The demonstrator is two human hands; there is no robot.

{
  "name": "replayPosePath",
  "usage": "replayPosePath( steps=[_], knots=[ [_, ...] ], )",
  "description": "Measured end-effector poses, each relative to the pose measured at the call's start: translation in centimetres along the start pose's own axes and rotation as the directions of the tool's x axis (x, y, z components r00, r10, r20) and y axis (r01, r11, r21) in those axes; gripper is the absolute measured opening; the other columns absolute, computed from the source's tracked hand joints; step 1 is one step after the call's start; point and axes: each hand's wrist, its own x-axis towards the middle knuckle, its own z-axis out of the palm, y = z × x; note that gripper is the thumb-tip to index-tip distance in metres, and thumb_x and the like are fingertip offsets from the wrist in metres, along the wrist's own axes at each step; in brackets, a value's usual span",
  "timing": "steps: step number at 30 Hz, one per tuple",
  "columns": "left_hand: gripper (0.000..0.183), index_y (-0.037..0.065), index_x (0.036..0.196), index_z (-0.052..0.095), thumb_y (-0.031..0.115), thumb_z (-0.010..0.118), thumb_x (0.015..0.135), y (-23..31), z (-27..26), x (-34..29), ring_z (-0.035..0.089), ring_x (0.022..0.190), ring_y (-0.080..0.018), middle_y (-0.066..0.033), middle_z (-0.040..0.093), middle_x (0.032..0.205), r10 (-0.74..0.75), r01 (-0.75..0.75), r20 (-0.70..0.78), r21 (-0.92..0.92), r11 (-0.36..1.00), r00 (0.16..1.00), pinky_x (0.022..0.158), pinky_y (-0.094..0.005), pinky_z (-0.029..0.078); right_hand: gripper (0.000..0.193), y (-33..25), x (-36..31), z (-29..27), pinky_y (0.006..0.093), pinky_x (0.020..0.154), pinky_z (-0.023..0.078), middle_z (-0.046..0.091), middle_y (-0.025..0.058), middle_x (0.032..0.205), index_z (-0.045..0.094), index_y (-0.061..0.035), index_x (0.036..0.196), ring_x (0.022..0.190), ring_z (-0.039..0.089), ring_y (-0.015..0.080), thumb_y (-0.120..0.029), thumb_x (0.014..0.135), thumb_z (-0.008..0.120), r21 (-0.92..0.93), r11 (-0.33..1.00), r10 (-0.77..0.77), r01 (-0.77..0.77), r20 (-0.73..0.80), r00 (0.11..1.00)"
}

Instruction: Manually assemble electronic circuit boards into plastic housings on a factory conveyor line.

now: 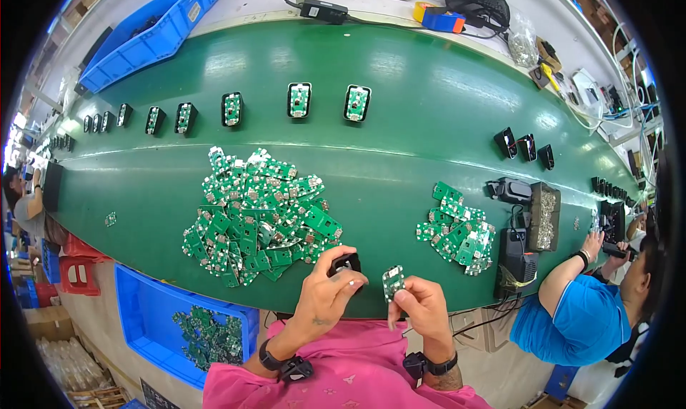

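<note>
Your right grip is clamped on a green circuit board above the near edge of the green worktop; the board's long axis points roughly away from you. Your left grip is clamped around a black casing. A blue bin stands lower left; a co-worker is at right.

Pink top w/ sm. pale motifs; 2 blk wrist straps, ea. w/ boxy blk unit
</note>
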Motion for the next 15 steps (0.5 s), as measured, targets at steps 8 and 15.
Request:
replayPosePath(
  steps=[8, 15],
  knots=[
    [0.023, 0.009, 0.105, 0.066, 0.004, 0.067, 0.084, -0.2, 0.3, 0.1, 0.065, 0.096, -0.0349, -0.0142, 0.054, 0.128, 0.181, -0.188, 0.093, 0.082, 0.979, 0.979, 0.079, -0.0423, 0.055, 0.021, -2.5, 1.6, 0.3, 0.0231, 0.043, 0.041, 0.061, 0.0034, 0.067, 0.060, 0.0011, 0.082, 0.048, 0.054, 0.0073, -0.013, 0.098, 0.060, -0.476, 0.867, -0.015, 0.147, 0.270, 0.963],
    [0.045, 0.005, 0.125, 0.062, 0.004, 0.071, 0.081, 1.3, 0.4, 0.3, 0.062, 0.110, -0.0295, -0.0130, 0.054, 0.133, 0.006, 0.012, 0.208, -0.087, 0.996, 0.978, 0.095, -0.0367, 0.050, 0.012, -1.4, 1.6, 0.7, 0.0221, 0.051, 0.050, 0.064, 0.0040, 0.071, 0.060, 0.0023, 0.087, 0.058, 0.063, 0.0105, -0.006, 0.094, 0.066, 0.033, 0.986, 0.160, -0.162, 0.064, 0.985]
  ],
)
